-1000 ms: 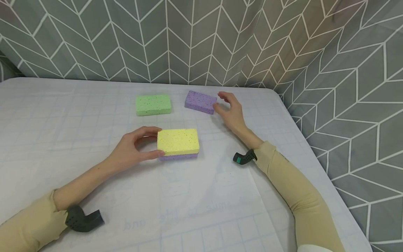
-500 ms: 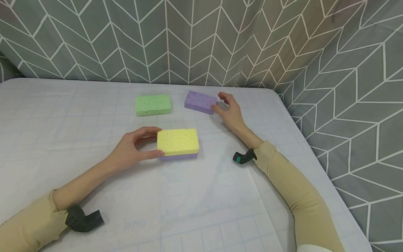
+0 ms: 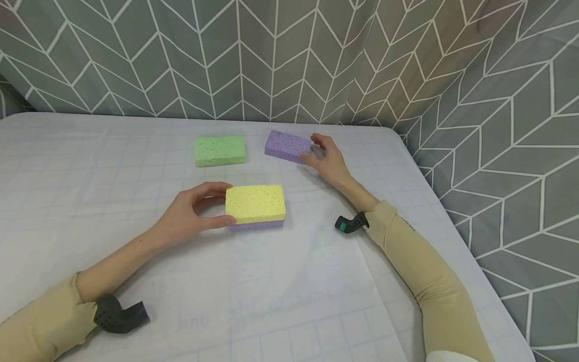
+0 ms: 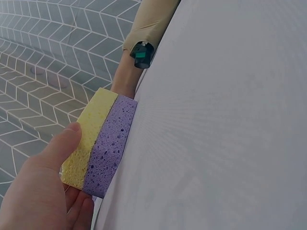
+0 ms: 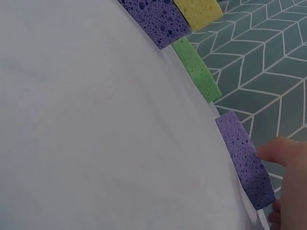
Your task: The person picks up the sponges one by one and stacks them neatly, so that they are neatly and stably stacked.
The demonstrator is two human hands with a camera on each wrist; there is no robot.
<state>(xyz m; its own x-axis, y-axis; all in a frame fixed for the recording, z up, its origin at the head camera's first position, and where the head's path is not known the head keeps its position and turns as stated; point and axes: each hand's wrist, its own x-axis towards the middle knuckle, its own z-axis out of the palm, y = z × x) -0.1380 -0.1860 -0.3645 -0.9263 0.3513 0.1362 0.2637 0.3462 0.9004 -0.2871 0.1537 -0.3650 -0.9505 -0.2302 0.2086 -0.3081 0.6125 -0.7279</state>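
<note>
In the head view, a yellow sponge lies flat on a purple sponge, of which only the front edge shows. My left hand grips the yellow sponge's left end, thumb at the front corner and fingers at the back. Farther back, a second purple sponge lies slightly turned on the table. My right hand is at its right end, thumb by the front edge and fingertips near the back corner. In the right wrist view the thumb meets this sponge; the other fingers are mostly hidden.
A green sponge lies at the back, left of the second purple one. The table wears a white cloth with faint grid lines. Grey patterned curtains hang behind and to the right. Dark wrist devices sit at both sleeve cuffs.
My right hand has edged left, its thumb moving along the second purple sponge's front edge. My left hand and the sponges look the same.
</note>
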